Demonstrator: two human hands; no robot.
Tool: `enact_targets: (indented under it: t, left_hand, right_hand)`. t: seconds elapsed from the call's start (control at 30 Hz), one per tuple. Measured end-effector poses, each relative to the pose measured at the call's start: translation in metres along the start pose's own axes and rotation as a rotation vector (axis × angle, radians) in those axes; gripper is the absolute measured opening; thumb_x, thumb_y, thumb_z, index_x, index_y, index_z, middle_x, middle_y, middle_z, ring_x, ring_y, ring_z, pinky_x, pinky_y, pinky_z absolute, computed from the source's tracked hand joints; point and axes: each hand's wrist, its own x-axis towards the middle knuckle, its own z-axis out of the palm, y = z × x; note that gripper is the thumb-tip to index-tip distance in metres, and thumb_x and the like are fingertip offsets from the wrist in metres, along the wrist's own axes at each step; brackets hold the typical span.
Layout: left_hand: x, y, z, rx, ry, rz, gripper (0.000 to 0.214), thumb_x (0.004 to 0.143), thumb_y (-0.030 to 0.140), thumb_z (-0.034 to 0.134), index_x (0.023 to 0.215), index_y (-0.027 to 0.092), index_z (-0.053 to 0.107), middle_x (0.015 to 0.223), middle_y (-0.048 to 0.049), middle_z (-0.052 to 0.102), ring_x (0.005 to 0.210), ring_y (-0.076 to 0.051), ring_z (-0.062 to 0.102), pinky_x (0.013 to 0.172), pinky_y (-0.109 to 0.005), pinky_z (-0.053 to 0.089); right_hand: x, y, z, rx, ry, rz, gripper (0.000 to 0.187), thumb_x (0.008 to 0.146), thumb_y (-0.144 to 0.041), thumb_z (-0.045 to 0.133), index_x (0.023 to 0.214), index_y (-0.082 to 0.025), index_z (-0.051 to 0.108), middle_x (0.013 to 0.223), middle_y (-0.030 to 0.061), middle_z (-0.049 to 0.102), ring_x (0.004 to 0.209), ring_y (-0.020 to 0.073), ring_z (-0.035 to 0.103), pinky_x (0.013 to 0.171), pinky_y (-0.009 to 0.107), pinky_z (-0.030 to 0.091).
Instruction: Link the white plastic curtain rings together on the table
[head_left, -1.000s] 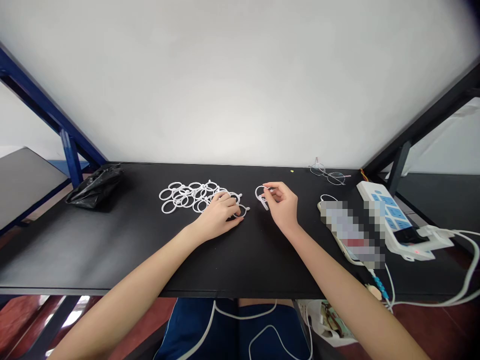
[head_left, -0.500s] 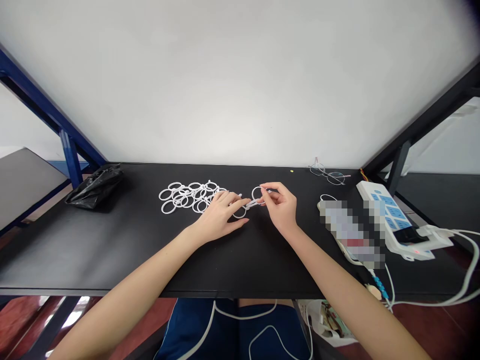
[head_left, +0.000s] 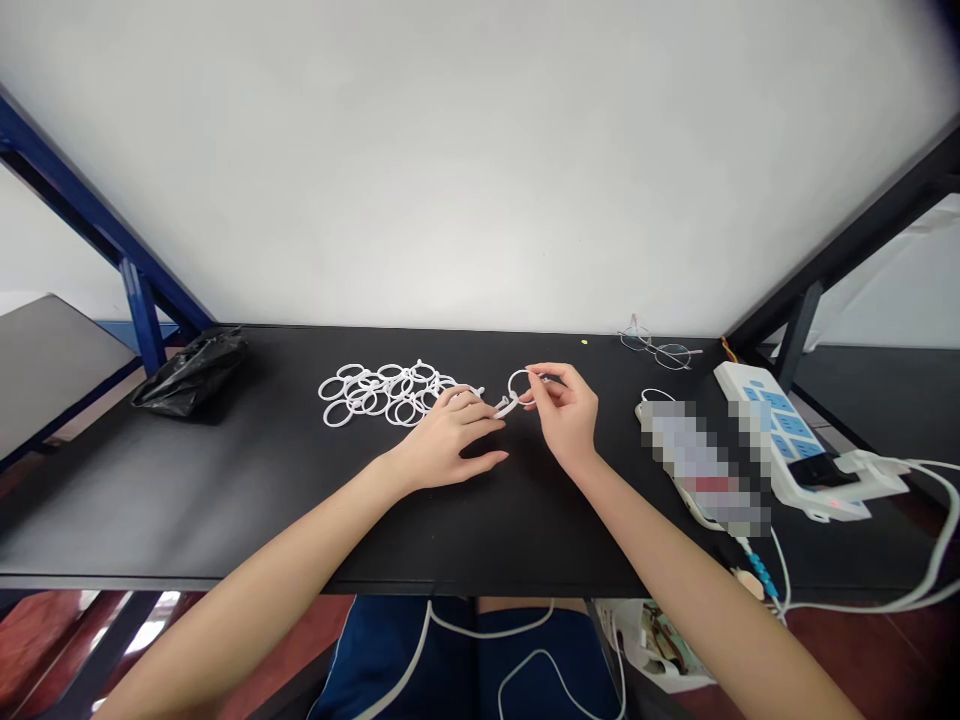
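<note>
My right hand (head_left: 568, 412) pinches a white plastic ring (head_left: 511, 384), like a curtain ring, between thumb and fingers just above the black table. Other white pieces (head_left: 505, 407) lie between this ring and the fingertips of my left hand; whether they are linked to it I cannot tell. My left hand (head_left: 454, 438) rests palm down with its fingers stretched out and the thumb apart, covering part of the rings beneath. Left of it spreads a flat heap of white rings (head_left: 364, 400) with small knobs, overlapping one another.
A black plastic bag (head_left: 191, 375) lies at the left back. On the right are eyeglasses (head_left: 670, 355), a blurred phone (head_left: 697, 465) on a cable, and a white power strip (head_left: 787, 440) with plugs. A white wall (head_left: 480, 180) rises behind the black table (head_left: 225, 500).
My right hand has moved slightly right with the ring. The left hand has shifted a little right and toward me, covering more of the nearby ring.
</note>
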Motion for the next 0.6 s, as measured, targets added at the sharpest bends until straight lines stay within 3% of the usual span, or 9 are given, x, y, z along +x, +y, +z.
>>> enact_targets:
  t: [0.2,0.3,0.47,0.6]
  left_hand:
    - [0.001,0.007,-0.002,-0.003,0.051,0.058,0.033,0.091,0.04,0.058,0.112,0.017,0.068,0.11,-0.0079,0.071,0.097,-0.023,0.057,0.093,-0.042,0.043]
    - [0.002,0.014,-0.001,-0.026,0.008,0.08,0.034,0.092,0.041,0.057,0.112,0.016,0.068,0.112,-0.0091,0.071,0.097,-0.023,0.057,0.09,-0.041,0.044]
    - [0.003,0.024,0.007,-0.073,-0.156,0.121,0.034,0.092,0.042,0.057,0.109,0.016,0.069,0.115,-0.0106,0.07,0.104,-0.025,0.058,0.099,-0.044,0.04]
    - [0.002,0.025,0.012,-0.086,-0.2,0.103,0.033,0.09,0.04,0.06,0.115,0.019,0.066,0.127,-0.0088,0.064,0.119,-0.027,0.054,0.111,-0.048,0.032]
  right_hand:
    - [0.004,0.006,-0.002,-0.053,0.039,0.049,0.017,0.088,-0.035,0.062,0.093,-0.02,0.063,0.08,0.0012,0.067,0.062,0.0155,0.069,0.053,0.027,0.059]
    - [0.006,0.007,-0.004,-0.061,0.08,0.036,0.017,0.089,-0.035,0.06,0.095,-0.019,0.063,0.079,0.002,0.067,0.067,0.0169,0.07,0.055,0.028,0.06]
    - [0.007,0.008,-0.003,-0.037,0.112,-0.033,0.018,0.09,-0.036,0.058,0.096,-0.02,0.062,0.107,0.0087,0.066,0.083,0.0181,0.07,0.063,0.029,0.061]
    - [0.005,0.007,0.0,0.01,0.074,-0.034,0.015,0.089,-0.035,0.06,0.096,-0.021,0.061,0.107,0.0082,0.066,0.092,0.0203,0.07,0.075,0.034,0.061]
